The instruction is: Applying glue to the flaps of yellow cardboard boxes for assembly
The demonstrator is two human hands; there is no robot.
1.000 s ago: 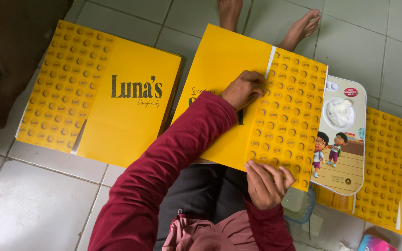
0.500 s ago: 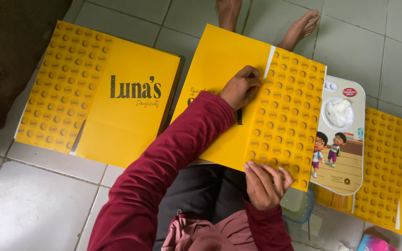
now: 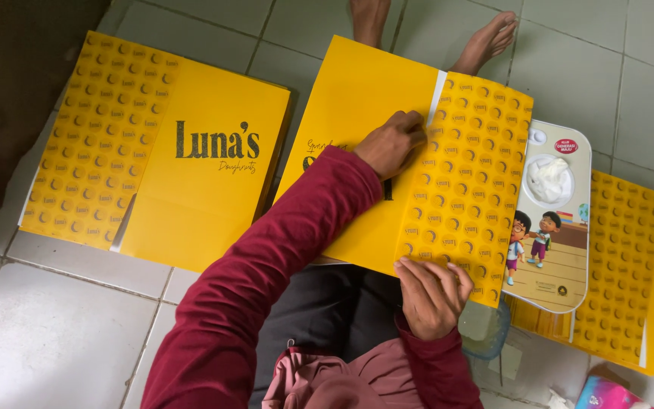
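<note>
1. The left hand [image 3: 392, 142] is pressing curled fingers onto the yellow cardboard sheet [image 3: 365, 98] lying across the lap.
2. The right hand [image 3: 431, 295] is gripping that sheet's near edge, right of another flat yellow sheet [image 3: 191, 189].

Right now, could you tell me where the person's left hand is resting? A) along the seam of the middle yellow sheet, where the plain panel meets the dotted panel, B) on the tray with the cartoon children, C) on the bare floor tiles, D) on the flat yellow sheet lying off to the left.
A: the left hand presses the seam of the middle yellow sheet, while the right hand holds its near dotted edge.
</note>
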